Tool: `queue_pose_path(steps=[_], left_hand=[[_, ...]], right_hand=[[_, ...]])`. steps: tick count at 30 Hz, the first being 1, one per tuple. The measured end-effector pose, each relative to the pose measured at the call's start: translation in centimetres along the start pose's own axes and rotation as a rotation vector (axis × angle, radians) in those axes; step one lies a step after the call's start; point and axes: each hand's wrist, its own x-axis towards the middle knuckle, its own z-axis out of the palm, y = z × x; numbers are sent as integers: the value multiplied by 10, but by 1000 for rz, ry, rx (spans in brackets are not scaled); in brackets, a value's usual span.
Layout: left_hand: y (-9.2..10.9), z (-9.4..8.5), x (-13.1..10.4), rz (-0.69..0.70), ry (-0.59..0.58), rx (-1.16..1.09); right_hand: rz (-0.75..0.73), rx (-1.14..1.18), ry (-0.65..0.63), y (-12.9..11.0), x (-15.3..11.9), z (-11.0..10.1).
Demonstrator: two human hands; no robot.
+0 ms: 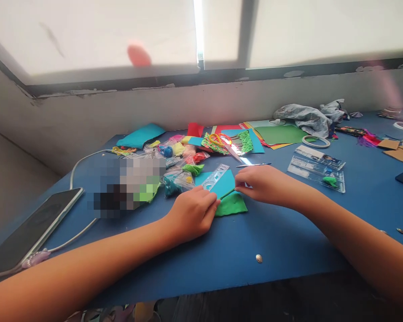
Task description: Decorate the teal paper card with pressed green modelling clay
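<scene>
Both hands meet over a soft-looking bright green sheet (232,206), perhaps flattened clay. My left hand (194,211) is closed, its thumb and forefinger pinching the near-left end of the sheet's raised, narrow edge. At the other end of that edge, the fingers of my right hand (255,182) pinch it from the right. The edge runs slanting between the two hands. Under and behind the green sheet lies light blue paper (201,178), with a clear ruler (216,177) with cut-out shapes on top.
Bags of coloured clay (174,182) crowd the left side. Behind are scissors (233,152), a pen (253,165) and green paper (280,135). A tape roll (316,141) and clear packet (317,172) lie right. A phone (36,223) with a cable is at left; a small shell-like piece (259,258) lies near the front edge.
</scene>
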Motion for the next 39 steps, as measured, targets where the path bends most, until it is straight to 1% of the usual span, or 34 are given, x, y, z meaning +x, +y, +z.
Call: queue_pose_path(steps=[4,10,12,15,17,18,23,27,30,34,36,38,39], left_hand=[[0,0,1,-5,-60,4],[0,-1,2,-12,-94,-22],[0,-2,2,-17,-83,-56],[1,-5,2,-82,-23,-83],[1,-5,2,-116,6,-99],[1,-5,3,-110,11,-105],[0,0,3,9,7,-81],[-1,1,3,25,-7,-78],[-1,0,3,-31,-25,-123],[-1,-4,5,-165,-68,-242],[-1,-4,6,-192,-99,-287],[-2,-4,7,-195,-115,-301],[-2,-4,7,-200,-117,-304]], right_hand=[[25,-15,-56,-4,0,-1],[67,-29,-128,-5,1,-1],[63,-23,-170,-6,1,-4],[55,-34,-227,-8,-1,-9],[59,-40,-231,-8,-2,-11],[60,-35,-226,-8,-3,-11],[51,25,-191,-4,-2,-5],[18,78,-187,1,0,0],[5,108,-206,2,1,3],[-4,128,-219,3,2,4],[-1,108,-169,1,1,4],[-17,77,-33,-2,-1,5],[-49,70,48,-3,-2,6]])
